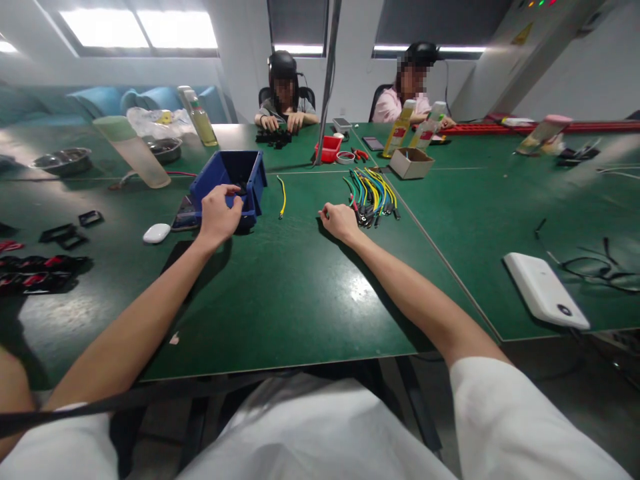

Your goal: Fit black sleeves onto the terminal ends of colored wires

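Note:
My left hand (219,215) is over the front edge of a blue plastic bin (225,163), its thumb and index finger apart. Dark small parts inside the bin are only partly visible. My right hand (341,221) hovers low over the green table, fingers curled together; whatever they may hold is hidden. Just right of it lies a bundle of yellow, green and blue wires (373,190) with black ends and metal terminals. A single yellow wire (283,197) rests on the table between the bin and my right hand.
Left of the bin are a white oval case (157,233) and black plastic frames (64,235). A metal pole (327,80) rises beyond the wires, near a red container (329,149) and a small cardboard box (411,163). A white power bank (545,290) lies at right. Two people sit opposite.

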Demonstrator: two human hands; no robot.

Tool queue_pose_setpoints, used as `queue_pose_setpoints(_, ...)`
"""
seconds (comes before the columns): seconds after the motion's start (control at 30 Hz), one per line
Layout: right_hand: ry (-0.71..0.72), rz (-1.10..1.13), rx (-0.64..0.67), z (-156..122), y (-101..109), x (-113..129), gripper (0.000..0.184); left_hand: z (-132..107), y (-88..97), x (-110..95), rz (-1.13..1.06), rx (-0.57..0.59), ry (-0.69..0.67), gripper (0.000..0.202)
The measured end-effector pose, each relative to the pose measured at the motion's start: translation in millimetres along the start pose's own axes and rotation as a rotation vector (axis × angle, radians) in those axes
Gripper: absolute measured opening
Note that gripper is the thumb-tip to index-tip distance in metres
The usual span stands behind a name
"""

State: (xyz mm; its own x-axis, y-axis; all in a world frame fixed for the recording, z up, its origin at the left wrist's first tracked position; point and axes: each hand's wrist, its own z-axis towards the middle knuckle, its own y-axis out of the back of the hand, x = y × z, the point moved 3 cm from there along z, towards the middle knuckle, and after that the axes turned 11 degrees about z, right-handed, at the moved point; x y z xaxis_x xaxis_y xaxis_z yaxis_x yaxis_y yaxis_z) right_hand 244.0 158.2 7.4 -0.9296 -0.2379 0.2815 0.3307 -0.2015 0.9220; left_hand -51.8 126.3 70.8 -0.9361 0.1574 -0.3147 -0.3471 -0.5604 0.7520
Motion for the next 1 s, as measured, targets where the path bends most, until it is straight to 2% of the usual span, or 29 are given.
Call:
queue_pose_setpoints(0.3, 0.021, -0.011, 0.055, 0.8, 0.8, -0.1, 0.038, 48.4, -0.8, -4.2, 0.050, 0.007, -0.019, 0.029)
queue_pose_setpoints(0.43, 0.023, 0.000, 0.052, 1.0, 1.9, -0.4, 0.039, 72.2, -14.7, 7.9, 0.133, 0.020, -0.011, 0.032)
queue_pose_setpoints(0.53, 0.017, 0.008, 0.057, 1.2, 1.7, -0.4, 0.039, 83.6, -31.6, 20.4, 0.210, 0.111, 0.025, 0.036)
queue_pose_setpoints(0.6, 0.016, 0.006, 0.055, 1.7, 0.8, -0.5, 0.039, 86.0, -42.9, 26.3, 0.269, 0.210, 0.044, 0.038)
queue_pose_setpoints(0.8, 0.037, 0.004, 0.033, 3.6, -2.3, -1.3, 0.043, 79.4, -63.6, 27.5, 0.295, 0.372, -0.023, 0.034)
queue_pose_setpoints(0.9, 0.026, 0.007, 0.038, 3.7, -2.1, -1.5, 0.049, 74.9, -71.7, 29.3, 0.296, 0.441, -0.061, 0.025)
queue_pose_setpoints(1.0, 0.030, 0.009, 0.033, 3.7, -1.1, -0.6, 0.052, 72.5, -78.8, 34.8, 0.272, 0.468, -0.071, 0.034)
